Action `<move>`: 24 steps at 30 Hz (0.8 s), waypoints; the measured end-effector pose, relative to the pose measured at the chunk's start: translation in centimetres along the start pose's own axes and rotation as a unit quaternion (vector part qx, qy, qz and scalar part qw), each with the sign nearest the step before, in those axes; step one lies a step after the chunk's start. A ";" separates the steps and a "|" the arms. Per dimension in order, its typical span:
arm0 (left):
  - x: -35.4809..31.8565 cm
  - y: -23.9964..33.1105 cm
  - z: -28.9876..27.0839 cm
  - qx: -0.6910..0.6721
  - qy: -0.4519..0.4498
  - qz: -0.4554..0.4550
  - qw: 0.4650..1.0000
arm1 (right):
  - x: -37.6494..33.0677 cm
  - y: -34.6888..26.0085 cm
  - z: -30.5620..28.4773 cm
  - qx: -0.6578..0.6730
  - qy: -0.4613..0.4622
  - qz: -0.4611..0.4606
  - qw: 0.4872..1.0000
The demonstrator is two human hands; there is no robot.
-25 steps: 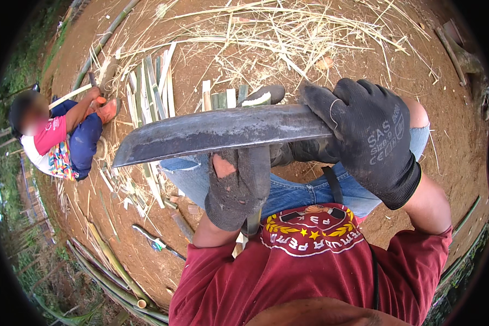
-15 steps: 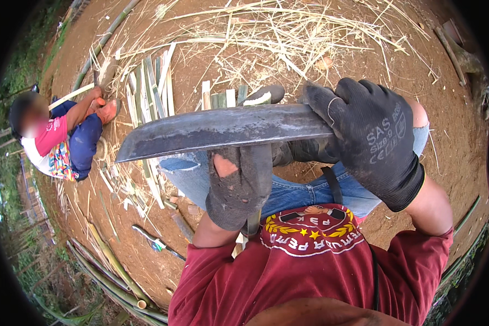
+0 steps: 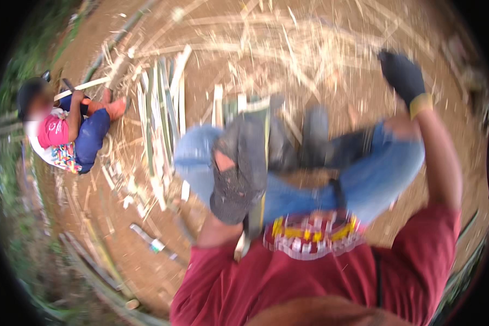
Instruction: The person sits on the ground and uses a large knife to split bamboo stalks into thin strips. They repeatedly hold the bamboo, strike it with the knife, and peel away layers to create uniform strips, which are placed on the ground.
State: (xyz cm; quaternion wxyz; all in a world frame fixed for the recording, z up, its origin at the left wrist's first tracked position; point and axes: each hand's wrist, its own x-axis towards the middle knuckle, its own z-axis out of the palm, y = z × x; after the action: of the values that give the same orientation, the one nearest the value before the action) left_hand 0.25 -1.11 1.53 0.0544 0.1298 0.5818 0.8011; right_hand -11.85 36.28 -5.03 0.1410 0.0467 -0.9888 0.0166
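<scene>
The bamboo strip [image 3: 256,217] runs between near and far in front of the shirt, over the left thigh. The left hand [image 3: 239,163], in a worn grey glove, is clamped around it. The dark-gloved right hand [image 3: 405,79] is well apart, far right; blur hides its fingers, so I cannot tell whether it grips anything. Left of the knee lie split bamboo pieces [image 3: 163,108]; farther left sits a co-worker [image 3: 84,136].
</scene>
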 end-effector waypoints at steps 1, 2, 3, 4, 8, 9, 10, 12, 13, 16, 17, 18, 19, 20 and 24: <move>0.4 -0.2 -0.1 0.013 0.014 -0.049 0.999 | 0.7 0.2 0.1 -0.010 -0.033 -0.011 0.999; 0.8 -0.7 -0.7 0.016 0.028 -0.092 0.995 | 0.6 -3.7 -2.9 0.014 0.027 0.001 1.000; 0.7 -0.6 -0.1 -0.038 0.015 -0.122 0.992 | 0.8 -6.3 -5.2 0.075 0.070 -0.024 0.994; 0.3 -0.6 -0.3 -0.075 0.006 -0.126 0.989 | 1.5 -7.8 -7.0 0.165 0.087 -0.057 0.981; -0.2 -0.2 -0.7 -0.150 0.065 -0.192 0.968 | -0.9 -13.3 -10.7 0.292 -0.012 -0.027 0.956; -0.1 0.2 -0.3 -0.159 0.104 -0.228 0.955 | -1.7 -13.9 -10.5 0.282 0.002 -0.047 0.958; -0.1 0.1 -0.7 -0.161 0.074 -0.211 0.961 | -2.6 -14.3 -10.3 0.284 0.022 -0.088 0.955; 0.0 0.4 -0.6 -0.046 0.052 -0.164 0.984 | -4.0 -15.2 -10.7 0.263 0.041 -0.149 0.952; 0.0 0.5 -0.5 0.012 0.047 -0.139 0.989 | -4.5 -15.8 -11.2 0.241 0.039 -0.172 0.954; -0.7 -0.2 -0.3 0.013 0.045 -0.108 0.993 | -5.1 -17.6 -12.8 0.157 -0.025 -0.193 0.968; -0.8 -0.3 -0.1 0.007 0.045 -0.101 0.994 | -5.1 -17.8 -12.8 0.159 -0.023 -0.204 0.966; -0.9 -0.5 0.1 -0.002 0.042 -0.097 0.994 | -5.2 -17.9 -12.7 0.161 -0.021 -0.216 0.963; -0.9 -0.6 0.1 -0.010 0.041 -0.093 0.995 | -5.3 -17.9 -12.6 0.159 -0.023 -0.215 0.963; -0.9 -0.6 0.0 -0.025 0.036 -0.093 0.995 | -5.3 -18.0 -12.4 0.157 -0.026 -0.216 0.963; -1.0 -1.0 -0.3 -0.050 0.021 -0.091 0.994 | -5.3 -18.4 -12.2 0.165 -0.042 -0.202 0.965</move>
State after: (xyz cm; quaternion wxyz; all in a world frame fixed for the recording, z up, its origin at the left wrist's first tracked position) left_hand 1.05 -1.30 0.31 0.1213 0.0564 0.5518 0.8232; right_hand -1.59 19.04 5.56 0.0898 0.2684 -0.9476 0.1483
